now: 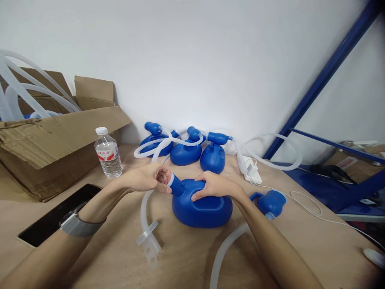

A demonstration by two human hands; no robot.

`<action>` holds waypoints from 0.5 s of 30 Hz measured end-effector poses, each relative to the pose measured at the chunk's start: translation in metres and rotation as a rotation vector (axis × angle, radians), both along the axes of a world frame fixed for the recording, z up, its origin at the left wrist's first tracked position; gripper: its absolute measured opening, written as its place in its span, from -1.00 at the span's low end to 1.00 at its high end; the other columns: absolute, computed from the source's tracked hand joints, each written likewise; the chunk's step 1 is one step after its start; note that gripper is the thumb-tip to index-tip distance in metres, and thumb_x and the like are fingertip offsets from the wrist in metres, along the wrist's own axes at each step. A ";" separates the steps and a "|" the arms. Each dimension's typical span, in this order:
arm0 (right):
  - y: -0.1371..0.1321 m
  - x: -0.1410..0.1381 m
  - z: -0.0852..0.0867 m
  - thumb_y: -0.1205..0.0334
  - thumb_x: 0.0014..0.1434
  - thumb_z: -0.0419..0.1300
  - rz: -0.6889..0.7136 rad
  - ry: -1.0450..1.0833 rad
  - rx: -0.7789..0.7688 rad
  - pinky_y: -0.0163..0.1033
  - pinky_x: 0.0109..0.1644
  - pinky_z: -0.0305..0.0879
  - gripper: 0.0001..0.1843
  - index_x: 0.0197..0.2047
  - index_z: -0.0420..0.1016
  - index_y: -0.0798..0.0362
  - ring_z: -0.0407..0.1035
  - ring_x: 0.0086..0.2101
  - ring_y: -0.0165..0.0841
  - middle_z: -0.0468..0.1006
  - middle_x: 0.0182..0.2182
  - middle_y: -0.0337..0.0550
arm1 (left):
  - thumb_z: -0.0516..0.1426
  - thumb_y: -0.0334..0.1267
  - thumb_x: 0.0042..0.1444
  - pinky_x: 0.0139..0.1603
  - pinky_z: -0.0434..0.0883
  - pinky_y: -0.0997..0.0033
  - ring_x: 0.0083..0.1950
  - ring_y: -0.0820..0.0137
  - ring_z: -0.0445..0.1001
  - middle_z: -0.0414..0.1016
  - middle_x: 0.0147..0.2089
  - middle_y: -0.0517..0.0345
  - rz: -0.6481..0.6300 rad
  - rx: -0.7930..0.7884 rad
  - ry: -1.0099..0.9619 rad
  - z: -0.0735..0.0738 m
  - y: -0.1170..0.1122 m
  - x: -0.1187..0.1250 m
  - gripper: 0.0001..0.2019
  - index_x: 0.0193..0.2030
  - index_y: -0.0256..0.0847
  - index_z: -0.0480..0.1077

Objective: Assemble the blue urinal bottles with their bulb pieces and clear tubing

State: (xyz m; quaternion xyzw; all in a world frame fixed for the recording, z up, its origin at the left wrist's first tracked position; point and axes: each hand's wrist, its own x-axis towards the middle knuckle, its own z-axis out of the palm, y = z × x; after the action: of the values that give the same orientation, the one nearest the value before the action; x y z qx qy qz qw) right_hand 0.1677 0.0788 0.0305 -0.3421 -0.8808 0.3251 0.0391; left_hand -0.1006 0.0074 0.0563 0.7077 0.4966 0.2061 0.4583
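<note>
A blue plastic urinal bottle [201,214] lies on its broad side on the table before me, its short neck [177,186] pointing up and left. My right hand [215,186] is wrapped round its handle from above, the thumb over the near side. At the bottle's mouth, my left hand [155,178] is closed with the fingers curled and the thumb against the white ring [171,180] on the rim. Left of the bottle, a translucent hose [144,212] ends in a white clip-like piece [147,233]. Beyond my right forearm lies a blue funnel-shaped head [271,203] joined to another hose [225,249].
Several similar blue bottles [185,154] with hoses stand along the wall. At left are an open cardboard box [75,136] full of hoses, a water bottle [108,156] and a black tablet [57,216]. A power strip [252,170] with a white cable lies right, near a blue metal frame [325,76].
</note>
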 end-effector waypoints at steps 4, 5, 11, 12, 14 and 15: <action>-0.002 -0.001 0.004 -0.30 -0.10 0.44 -0.031 -0.019 -0.067 -0.29 -0.43 0.04 -0.43 -0.48 0.45 0.06 0.20 -0.47 -0.42 0.37 -0.54 -0.35 | 0.36 -0.17 -0.06 -0.15 0.42 0.32 -0.20 0.29 0.49 0.59 -0.25 0.12 -0.045 -0.008 -0.027 0.002 0.000 -0.004 -0.75 -0.24 -0.20 0.52; -0.002 -0.001 0.004 -0.30 -0.10 0.44 -0.034 -0.018 -0.073 -0.29 -0.43 0.04 -0.44 -0.48 0.45 0.05 0.20 -0.48 -0.42 0.37 -0.54 -0.35 | 0.33 -0.18 -0.04 -0.16 0.42 0.33 -0.22 0.30 0.49 0.59 -0.26 0.13 -0.046 0.013 -0.006 0.002 0.000 -0.004 -0.78 -0.26 -0.20 0.53; -0.004 -0.001 0.005 -0.29 -0.07 0.43 -0.028 0.001 -0.074 -0.28 -0.42 0.03 -0.45 -0.50 0.42 0.05 0.17 -0.47 -0.42 0.31 -0.55 -0.36 | 0.25 -0.19 -0.01 -0.35 0.32 0.43 -0.33 0.38 0.40 0.48 -0.38 0.22 0.008 0.147 0.149 -0.002 -0.002 0.000 -0.87 -0.39 -0.19 0.46; -0.004 -0.001 0.005 -0.28 -0.07 0.43 -0.027 -0.001 -0.069 -0.28 -0.42 0.03 -0.44 -0.51 0.40 0.05 0.17 -0.47 -0.43 0.30 -0.55 -0.36 | 0.25 -0.19 -0.01 -0.37 0.31 0.43 -0.34 0.39 0.39 0.48 -0.38 0.22 0.011 0.167 0.168 -0.002 -0.002 0.001 -0.87 -0.38 -0.19 0.46; -0.004 -0.001 0.005 -0.26 -0.05 0.43 -0.017 -0.002 -0.057 -0.28 -0.42 0.02 -0.45 -0.51 0.38 0.05 0.15 -0.47 -0.44 0.28 -0.55 -0.37 | 0.26 -0.19 -0.02 -0.41 0.28 0.45 -0.38 0.41 0.36 0.48 -0.41 0.23 0.005 0.208 0.200 -0.002 -0.002 0.002 -0.87 -0.40 -0.19 0.46; -0.004 -0.001 0.005 -0.26 -0.04 0.43 -0.008 -0.002 -0.051 -0.29 -0.42 0.01 -0.45 -0.51 0.39 0.05 0.15 -0.47 -0.44 0.29 -0.55 -0.37 | 0.25 -0.22 -0.03 -0.43 0.27 0.46 -0.40 0.42 0.35 0.47 -0.43 0.24 -0.007 0.227 0.208 -0.002 -0.002 0.002 -0.89 -0.41 -0.19 0.46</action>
State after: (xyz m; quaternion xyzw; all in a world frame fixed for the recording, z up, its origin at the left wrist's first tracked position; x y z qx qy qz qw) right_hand 0.1662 0.0748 0.0354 -0.3468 -0.8708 0.3471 0.0306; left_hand -0.0990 0.0054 0.0545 0.7742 0.5126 0.1849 0.3220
